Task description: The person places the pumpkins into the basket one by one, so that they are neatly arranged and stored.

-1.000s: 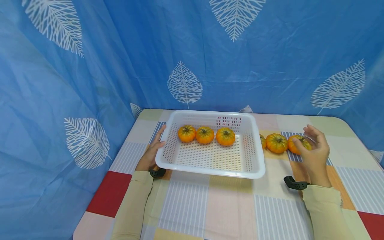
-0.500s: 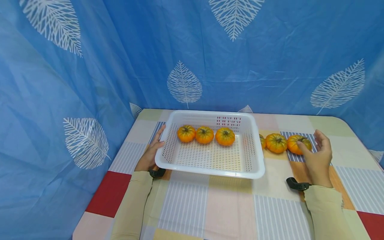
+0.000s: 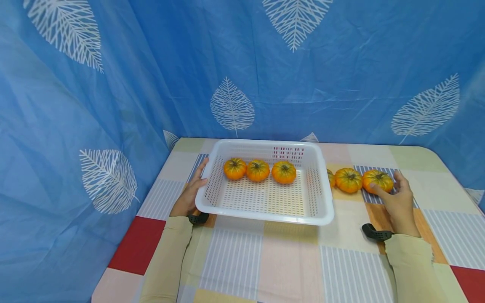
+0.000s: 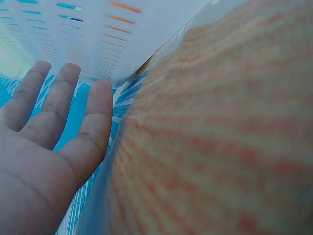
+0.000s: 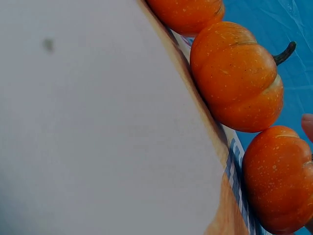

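Note:
In the head view a white plastic basket (image 3: 265,214) holds three small orange pumpkins (image 3: 258,170) in a row near its back. My left hand (image 3: 189,195) rests at the basket's left side with its fingers extended; the left wrist view shows the fingers (image 4: 98,117) straight beside the slotted wall. Right of the basket more pumpkins stand in a line on the table. Around the rightmost pumpkin (image 3: 378,182) my right hand (image 3: 398,206) curls, thumb over its near side and fingertips right at its right edge. The right wrist view shows this pumpkin (image 5: 279,181) with a fingertip beside it.
A middle pumpkin (image 3: 348,180) sits directly left of the one in my hand. Another pumpkin (image 3: 331,178) is partly hidden by the basket's right wall. The checked tablecloth (image 3: 288,265) covers the table, and a blue leaf-patterned curtain (image 3: 182,63) hangs behind and at the left.
My right hand has lowered and closed in around the rightmost pumpkin, its fingers coming to the right edge. The left hand, the basket and the pumpkins stay in place.

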`<state>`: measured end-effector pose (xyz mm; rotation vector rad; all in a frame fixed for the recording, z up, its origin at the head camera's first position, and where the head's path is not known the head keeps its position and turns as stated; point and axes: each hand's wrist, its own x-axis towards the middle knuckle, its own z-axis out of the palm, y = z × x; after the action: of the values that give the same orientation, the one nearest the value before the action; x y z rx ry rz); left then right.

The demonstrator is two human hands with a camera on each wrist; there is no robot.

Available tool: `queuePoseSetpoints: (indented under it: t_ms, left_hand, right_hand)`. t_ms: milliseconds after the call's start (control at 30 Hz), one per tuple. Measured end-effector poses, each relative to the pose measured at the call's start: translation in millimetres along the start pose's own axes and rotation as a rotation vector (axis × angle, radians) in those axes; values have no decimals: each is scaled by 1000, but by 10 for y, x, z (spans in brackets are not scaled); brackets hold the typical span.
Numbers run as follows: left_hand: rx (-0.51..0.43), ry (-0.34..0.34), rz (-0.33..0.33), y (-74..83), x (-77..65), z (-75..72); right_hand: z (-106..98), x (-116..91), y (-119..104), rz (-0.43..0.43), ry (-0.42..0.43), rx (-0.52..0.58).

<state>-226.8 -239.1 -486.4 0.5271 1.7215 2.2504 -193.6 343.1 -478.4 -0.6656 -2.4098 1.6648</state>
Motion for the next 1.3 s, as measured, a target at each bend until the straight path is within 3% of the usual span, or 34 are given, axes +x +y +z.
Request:
queuePoseSetpoints:
  t_ms: [500, 967, 1300]
  left_hand:
    - [22, -8, -7, 9, 10, -10]
    - [-4, -4, -7, -9, -3, -13]
    - [-24, -12, -6, -19, 17, -13]
  right_hand:
    - [-41, 29, 33, 6, -106, -67]
    - [-47, 51, 64, 18, -103, -112]
    - [-49, 53, 43, 86, -63, -131]
